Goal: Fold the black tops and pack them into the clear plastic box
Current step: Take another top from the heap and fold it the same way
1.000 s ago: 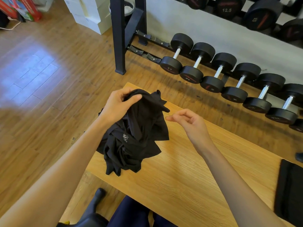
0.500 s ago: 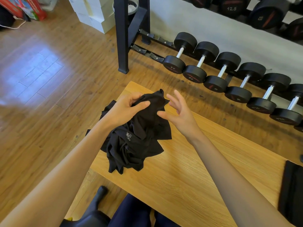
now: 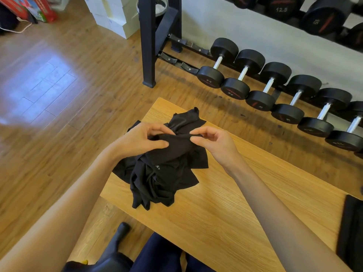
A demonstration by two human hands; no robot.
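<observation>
Black tops (image 3: 163,179) are lying crumpled at the table's (image 3: 225,213) left corner while the left hand (image 3: 140,140) and right hand (image 3: 214,142) are pinching one hem, which should probably be shaken flat.

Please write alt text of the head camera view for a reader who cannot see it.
Both hands, left hand and right hand, pinch the top of a crumpled pile of black tops on a wooden table. Dumbbells line the floor behind.

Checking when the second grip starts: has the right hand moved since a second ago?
Yes. The right hand moved left across the wooden table onto the black tops, now pinching the fabric.
</observation>
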